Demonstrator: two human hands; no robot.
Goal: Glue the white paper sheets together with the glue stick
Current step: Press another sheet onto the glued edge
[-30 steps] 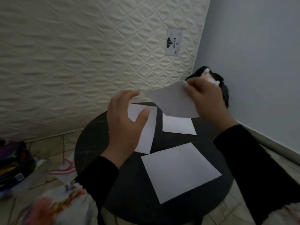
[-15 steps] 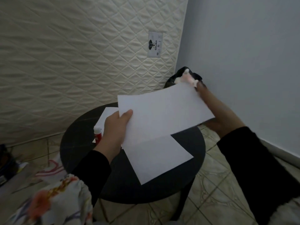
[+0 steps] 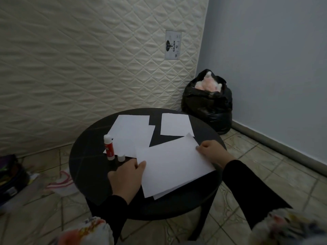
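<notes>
A white paper sheet [image 3: 173, 165] lies on top of another sheet [image 3: 159, 196] at the front of the round black table [image 3: 88, 167]; only the lower sheet's edge peeks out. My left hand [image 3: 126, 177] pinches the top sheet's left edge, thumb on top. My right hand [image 3: 213, 154] grips its right edge. Two more white sheets lie farther back, one at the left [image 3: 131, 135] and one at the right [image 3: 176, 124]. A red and white glue stick [image 3: 108, 147] stands uncapped at the left, its small white cap [image 3: 121, 158] beside it.
A black bag [image 3: 208, 103] holding a pink plush toy sits in the corner behind the table. A quilted mattress [image 3: 79, 64] leans on the wall. Papers and a bag [image 3: 10, 175] lie on the tiled floor at the left.
The sheet I held up in the air with both hands has come down onto the front sheet on the table. The view has tilted, and the glue stick now shows fully.
</notes>
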